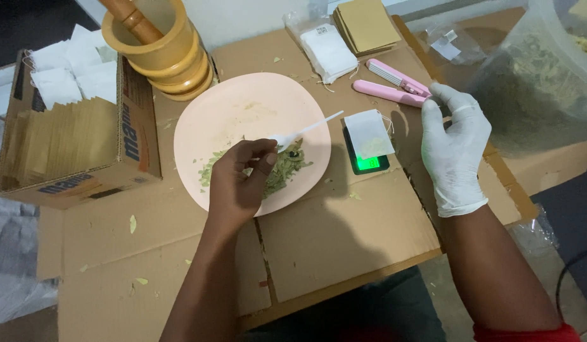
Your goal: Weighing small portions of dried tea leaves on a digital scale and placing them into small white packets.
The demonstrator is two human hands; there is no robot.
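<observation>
Two hands at work: left hand (239,180) pinches spoon (306,130) over leaves (284,170) on plate (242,114); gloved right hand (455,149), fingers nearly closed, empty, beside sealer (395,85). Bag (368,133) on scale (369,163). Scoop small, level.

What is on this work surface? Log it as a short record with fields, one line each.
left hand: left hand, bare, fingers pinching a white plastic spoon over the plate
right hand: right hand, in a white glove, fingers at the end of a pink sealer tool
plate: pale pink plate with crushed green leaves
scale: small scale, green lit display, white filter bag on it
back left: wooden mortar and pestle
left: cardboard box of paper bags
surface: flattened cardboard
</observation>
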